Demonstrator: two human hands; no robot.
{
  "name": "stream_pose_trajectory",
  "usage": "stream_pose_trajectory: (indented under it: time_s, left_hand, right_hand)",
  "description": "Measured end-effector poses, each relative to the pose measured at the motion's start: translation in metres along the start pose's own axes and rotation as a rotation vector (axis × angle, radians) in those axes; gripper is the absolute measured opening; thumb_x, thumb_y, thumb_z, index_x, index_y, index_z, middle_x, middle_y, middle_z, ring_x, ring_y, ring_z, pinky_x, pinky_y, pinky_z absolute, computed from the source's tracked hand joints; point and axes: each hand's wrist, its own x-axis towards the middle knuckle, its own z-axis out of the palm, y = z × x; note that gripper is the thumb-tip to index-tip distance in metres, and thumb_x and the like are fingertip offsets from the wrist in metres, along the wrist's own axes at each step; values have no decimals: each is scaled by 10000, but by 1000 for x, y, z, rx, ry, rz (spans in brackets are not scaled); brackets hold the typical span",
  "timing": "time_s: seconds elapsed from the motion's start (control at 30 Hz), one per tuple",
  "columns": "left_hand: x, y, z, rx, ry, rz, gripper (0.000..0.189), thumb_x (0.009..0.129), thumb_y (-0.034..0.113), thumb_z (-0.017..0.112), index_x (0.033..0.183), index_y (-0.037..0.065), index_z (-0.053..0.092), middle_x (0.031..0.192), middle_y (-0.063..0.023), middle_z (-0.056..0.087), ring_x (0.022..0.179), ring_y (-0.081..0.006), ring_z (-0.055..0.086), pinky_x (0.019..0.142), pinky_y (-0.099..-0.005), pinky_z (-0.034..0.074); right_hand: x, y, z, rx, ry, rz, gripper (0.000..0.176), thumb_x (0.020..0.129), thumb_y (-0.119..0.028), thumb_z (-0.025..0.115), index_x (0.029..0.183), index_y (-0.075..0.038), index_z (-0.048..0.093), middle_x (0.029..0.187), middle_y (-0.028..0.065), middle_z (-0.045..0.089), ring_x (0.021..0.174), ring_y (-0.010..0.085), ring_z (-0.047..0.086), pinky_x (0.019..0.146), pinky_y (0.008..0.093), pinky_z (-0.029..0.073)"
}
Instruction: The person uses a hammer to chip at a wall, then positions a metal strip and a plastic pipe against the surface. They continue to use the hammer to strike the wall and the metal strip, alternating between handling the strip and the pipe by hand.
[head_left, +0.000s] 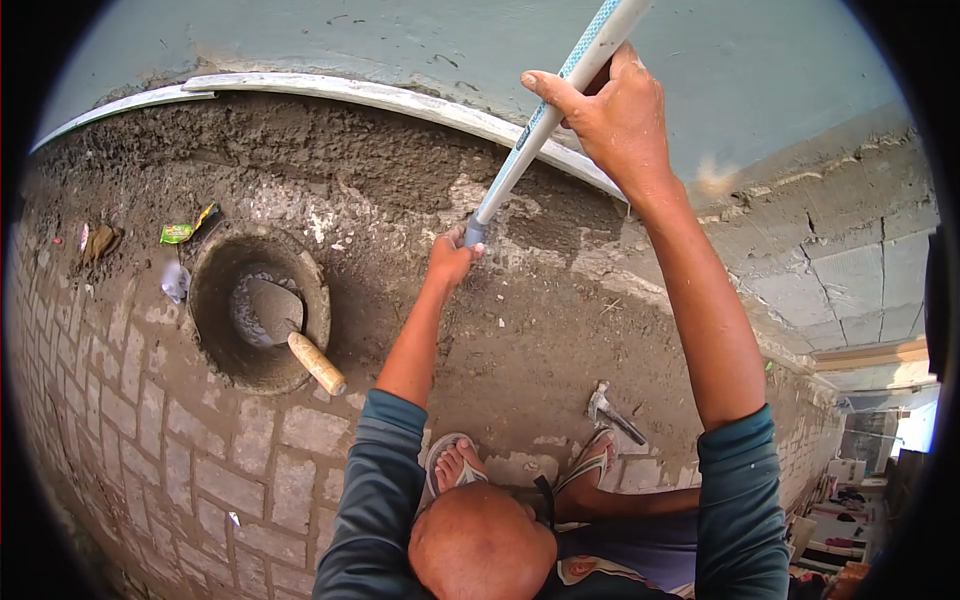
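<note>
A white plastic pipe (525, 150) with blue printing runs at a slant from the top of the view down toward the ground. Round its lower end sits a grey pipe fitting (475, 230). My left hand (455, 260) is closed on this fitting, low over the soil. Higher up, my right hand (620, 120) grips the pipe, its thumb against the near side and its other fingers partly hidden behind. To the left stands a mortar-caked bucket (212, 345), and a trowel (315, 362) rests in it with its wooden handle over the rim.
A hammer (614, 412) lies on the ground by my right foot (588, 465). Along the wall (330, 45) runs a long white board (390, 97) above rough soil. Wrappers (178, 233) litter the ground past the bucket. Paving blocks (235, 485) cover the lower left.
</note>
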Motion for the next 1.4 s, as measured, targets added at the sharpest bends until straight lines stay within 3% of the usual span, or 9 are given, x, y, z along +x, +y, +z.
stream_pose_trajectory:
  time_s: [0.17, 0.23, 0.4, 0.47, 0.57, 0.97, 1.03, 1.2, 1.4]
  left_hand:
    - [-2, 4, 1, 58, 13, -13, 550, 821, 65, 680, 1345, 49, 511, 838, 16, 618, 670, -75, 507, 603, -242, 410]
    - [-5, 7, 2, 51, 4, -5, 556, 821, 68, 683, 1349, 50, 508, 846, 15, 620, 680, -77, 512, 611, -243, 414]
    - [-5, 8, 1, 65, 7, -14, 560, 824, 73, 686, 1353, 49, 503, 872, 9, 625, 715, -81, 527, 634, -249, 426]
    - [-5, 8, 2, 68, 24, -11, 524, 814, 18, 651, 1319, -11, 514, 945, -48, 673, 801, -106, 589, 756, -267, 456]
    - [3, 0, 0, 86, 4, -20, 555, 833, 88, 688, 1352, 39, 498, 919, -7, 642, 759, -95, 557, 667, -269, 451]
    - [-6, 12, 2, 107, 28, -23, 520, 808, 19, 675, 1306, -10, 528, 948, -53, 692, 806, -105, 607, 746, -262, 465]
    - [-3, 6, 1, 106, 34, -4, 537, 789, 42, 702, 1297, -6, 537, 911, -52, 697, 783, -105, 612, 738, -277, 472]
    - [2, 1, -5, 177, 22, 35, 621, 758, 88, 764, 1325, 23, 522, 894, -46, 661, 777, -127, 593, 723, -281, 472]
    - [-13, 39, -2, 276, 349, 280, 572, 793, 147, 762, 1273, -37, 512, 938, -74, 631, 844, -151, 593, 745, -285, 490]
  right_hand:
    - [3, -2, -5, -31, -2, -13, 495, 720, -362, 810, 845, 44, 554, 601, 161, 616, 559, 251, 664, 539, 348, 538]
    - [5, -14, -9, -9, -100, 183, 472, 739, -245, 808, 1017, 71, 592, 792, 195, 674, 689, 240, 679, 633, 335, 558]
    - [6, -13, -7, 11, -94, 173, 463, 739, -228, 809, 993, 88, 585, 774, 190, 670, 676, 230, 675, 612, 329, 553]
    - [7, -13, -7, 18, -102, 188, 454, 742, -215, 806, 987, 95, 582, 771, 194, 669, 670, 231, 675, 605, 327, 554]
    - [7, -13, -6, 27, -115, 197, 443, 747, -192, 801, 987, 104, 575, 771, 202, 668, 669, 235, 680, 598, 326, 556]
    - [4, -6, -5, 70, -98, 179, 433, 742, -183, 796, 981, 106, 581, 776, 218, 670, 692, 257, 687, 619, 348, 558]
    - [5, 5, 1, -27, -28, 27, 543, 706, -450, 808, 863, 22, 588, 686, 140, 641, 637, 202, 666, 626, 336, 547]
    - [3, -1, 1, 58, 8, 40, 452, 732, -331, 801, 861, 36, 572, 653, 158, 632, 617, 231, 667, 586, 342, 535]
    - [3, -2, 1, 34, 1, 65, 459, 733, -327, 802, 876, 38, 564, 655, 156, 632, 610, 238, 664, 589, 352, 536]
